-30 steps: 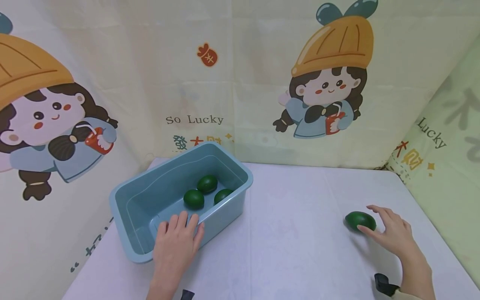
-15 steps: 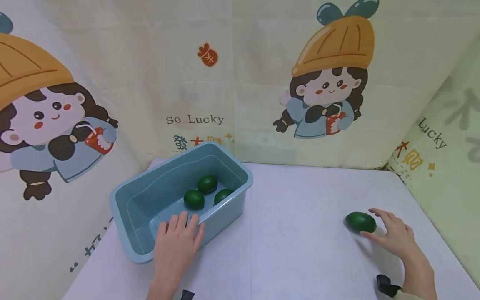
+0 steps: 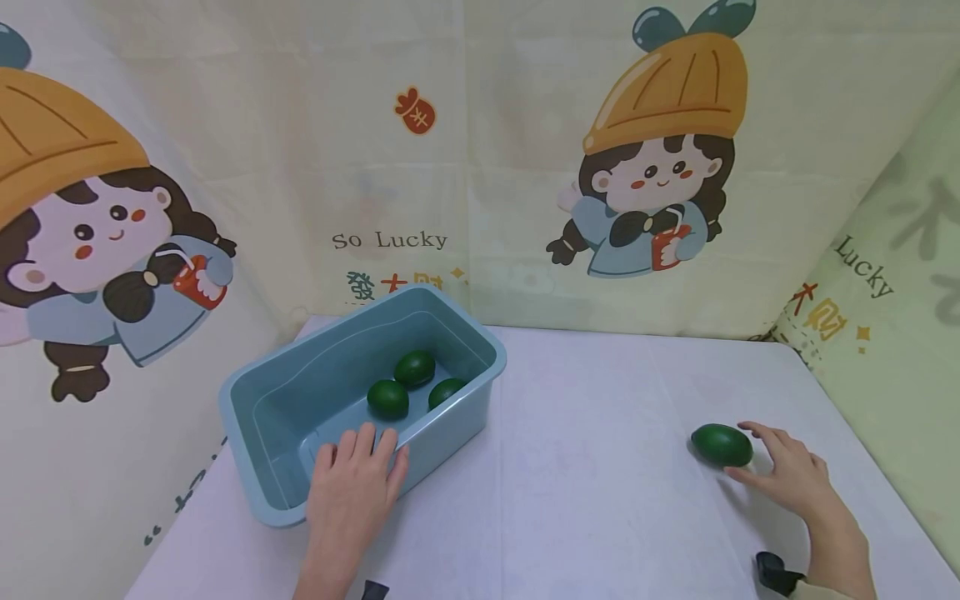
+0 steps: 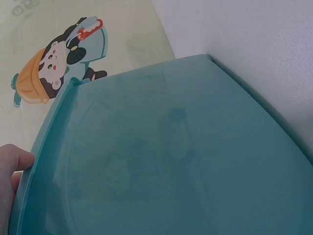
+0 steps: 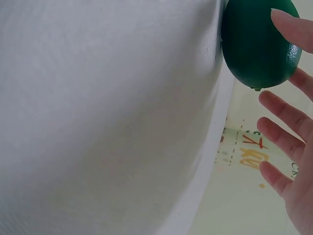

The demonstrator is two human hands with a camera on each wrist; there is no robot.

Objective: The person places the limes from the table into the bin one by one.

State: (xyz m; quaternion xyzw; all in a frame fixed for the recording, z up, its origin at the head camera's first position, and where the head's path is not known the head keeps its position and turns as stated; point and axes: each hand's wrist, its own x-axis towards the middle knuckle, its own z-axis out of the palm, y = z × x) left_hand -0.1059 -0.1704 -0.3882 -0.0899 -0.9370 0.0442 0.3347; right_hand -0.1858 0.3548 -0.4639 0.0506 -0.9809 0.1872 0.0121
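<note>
My left hand (image 3: 351,492) holds the near rim of a blue plastic bin (image 3: 450,446), its fingers hooked over the edge; the left wrist view shows fingertips (image 4: 22,159) on that rim. Three dark green limes, one lime (image 3: 387,400) nearest the bin's middle, lie together in its right half; the near wall partly hides one. On the table to the right rests another green lime (image 3: 720,445). Beside it my right hand (image 3: 793,477) is spread, thumb and forefinger on either side of its right end. In the right wrist view this lime (image 5: 259,44) shows a small stem nub.
A white cloth covers the table (image 3: 585,467), with its right edge just beyond my right hand. Behind stands a cream curtain (image 3: 517,167) with printed cartoon figures; another printed sheet hangs on the right.
My right hand has drawn back slightly, to the right and nearer me, from around the loose lime. The left hand and bin stay as they were.
</note>
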